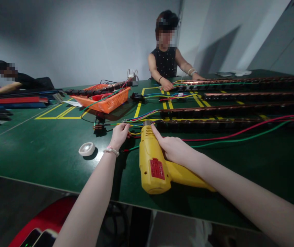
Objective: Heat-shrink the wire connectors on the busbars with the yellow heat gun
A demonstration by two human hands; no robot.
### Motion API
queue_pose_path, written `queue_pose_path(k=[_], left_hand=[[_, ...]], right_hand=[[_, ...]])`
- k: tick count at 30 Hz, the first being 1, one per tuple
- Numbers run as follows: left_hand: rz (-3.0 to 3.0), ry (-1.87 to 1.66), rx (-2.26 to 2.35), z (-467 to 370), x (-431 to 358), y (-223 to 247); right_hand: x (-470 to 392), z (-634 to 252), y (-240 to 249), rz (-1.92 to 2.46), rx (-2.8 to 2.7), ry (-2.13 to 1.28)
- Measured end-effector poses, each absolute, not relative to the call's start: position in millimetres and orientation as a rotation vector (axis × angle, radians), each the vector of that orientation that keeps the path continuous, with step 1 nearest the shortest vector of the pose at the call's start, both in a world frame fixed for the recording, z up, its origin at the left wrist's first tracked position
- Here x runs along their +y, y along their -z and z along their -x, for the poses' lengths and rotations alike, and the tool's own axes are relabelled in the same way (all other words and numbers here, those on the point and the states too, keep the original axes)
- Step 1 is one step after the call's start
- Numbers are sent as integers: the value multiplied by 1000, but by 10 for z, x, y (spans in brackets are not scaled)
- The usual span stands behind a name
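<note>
My right hand [174,147] is wrapped round a yellow heat gun [152,161], its index finger stretched along the barrel. The gun's metal nozzle points away from me, at the thin coloured wires [136,126] by the end of the nearest long dark strip [188,125]. To the left of the nozzle, my left hand [121,133] pinches these wires with closed fingers. Just below lies a green cable [130,149] with a red-sleeved lug at its end. A red cable [229,136] runs off to the right. A small black connector [99,127] sits left of my left hand.
An orange basket [108,104] holding strips and wires stands behind my left hand. A white roll of tape [87,149] lies at the left. More strips [239,96] stretch across the right side. A co-worker [165,61] handles wires opposite; another person [20,80] is at the far left.
</note>
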State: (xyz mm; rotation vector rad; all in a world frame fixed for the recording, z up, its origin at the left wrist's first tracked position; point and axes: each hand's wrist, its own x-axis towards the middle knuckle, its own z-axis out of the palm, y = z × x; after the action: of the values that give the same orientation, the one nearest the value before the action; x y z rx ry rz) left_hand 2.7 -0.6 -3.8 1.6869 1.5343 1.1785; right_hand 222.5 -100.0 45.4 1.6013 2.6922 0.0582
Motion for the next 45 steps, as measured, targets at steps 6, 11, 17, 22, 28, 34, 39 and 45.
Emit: queue_pose_path(k=[6, 11, 17, 22, 28, 34, 39, 45], left_hand=[[-1846, -1160, 1613, -24, 12, 34], [-2000, -1192, 1648, -27, 6, -5], [-2006, -1145, 1577, 52, 60, 29], [-1993, -1203, 1539, 77, 68, 67], [-2002, -1221, 1550, 40, 23, 57], [-1950, -1258, 1502, 16, -32, 52], [-1871, -1251, 1395, 39, -51, 58], [-1895, -1232, 1410, 46, -47, 58]], right_hand=[[-991, -2079, -454, -1480, 2781, 45], [-963, -1866, -506, -1466, 2827, 61], [-929, -1751, -485, -1464, 2877, 86], [-925, -1748, -447, -1469, 2872, 94], [-938, -1789, -429, -1463, 2852, 106], [-942, -1957, -427, -1481, 2796, 101], [-946, -2176, -421, -1539, 2741, 64], [-1007, -2430, -457, -1631, 2689, 79]])
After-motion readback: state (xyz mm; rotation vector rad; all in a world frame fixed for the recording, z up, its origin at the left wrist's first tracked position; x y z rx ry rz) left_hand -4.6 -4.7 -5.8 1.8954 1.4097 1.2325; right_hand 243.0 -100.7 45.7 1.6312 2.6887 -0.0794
